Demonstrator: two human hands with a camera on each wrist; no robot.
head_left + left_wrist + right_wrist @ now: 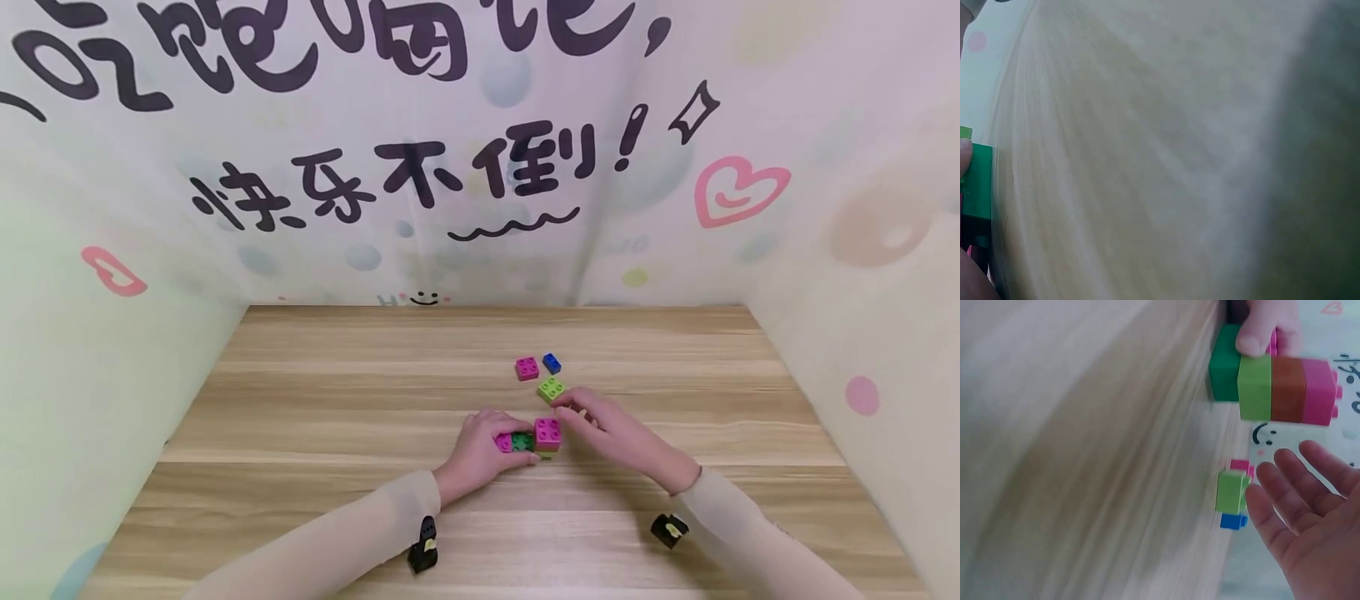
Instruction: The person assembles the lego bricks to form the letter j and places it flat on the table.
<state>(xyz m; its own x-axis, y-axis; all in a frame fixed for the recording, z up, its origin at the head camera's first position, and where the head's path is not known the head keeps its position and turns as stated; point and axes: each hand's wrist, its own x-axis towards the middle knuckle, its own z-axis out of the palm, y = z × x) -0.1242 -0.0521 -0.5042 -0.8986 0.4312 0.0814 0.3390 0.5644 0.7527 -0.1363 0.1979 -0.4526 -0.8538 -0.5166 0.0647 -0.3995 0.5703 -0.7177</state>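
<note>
The joined bricks [522, 442] are gripped by the left hand [476, 448]; the lime brick [551, 389] is set on the worktop [337, 375], beyond and left of the nearer right hand [618, 431], its fingers parted.

Green brick [521, 442] — partly hidden by left hand [478, 450]; upper lettering [420, 37] — cropped.

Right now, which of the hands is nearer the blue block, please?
Right. The right hand is close in front of the blue block; the left hand is farther away, gripping joined blocks.
</note>
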